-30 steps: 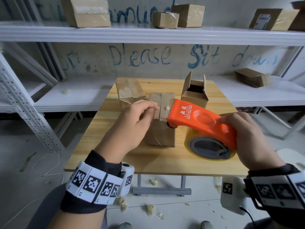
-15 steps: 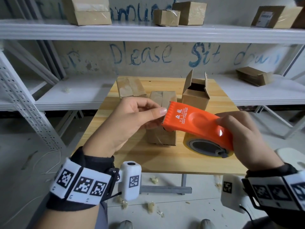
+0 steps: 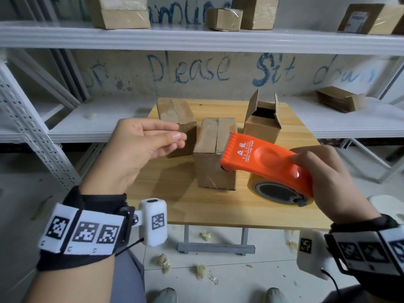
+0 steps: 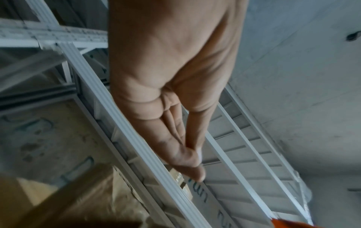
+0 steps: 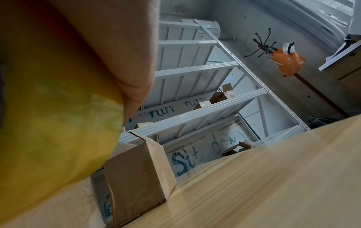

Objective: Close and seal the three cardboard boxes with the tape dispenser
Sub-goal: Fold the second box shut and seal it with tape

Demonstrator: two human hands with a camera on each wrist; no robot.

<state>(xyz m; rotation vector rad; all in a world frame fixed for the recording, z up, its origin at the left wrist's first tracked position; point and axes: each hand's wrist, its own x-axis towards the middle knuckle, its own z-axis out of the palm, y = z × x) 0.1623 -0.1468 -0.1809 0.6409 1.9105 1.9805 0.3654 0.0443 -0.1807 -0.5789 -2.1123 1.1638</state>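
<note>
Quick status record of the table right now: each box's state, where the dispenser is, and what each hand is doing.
left box: flaps folded down, far left of table
middle box: flaps closed, seam down the top; tape not clearly visible
right box: flaps standing open
tape dispenser: orange, toothed edge at the middle box's near top edge
right hand: grips the dispenser handle
left hand: raised beside the left box, fingers near straight, thumb close to fingertips, holds nothing visible
table: wooden, carries all three boxes
</note>
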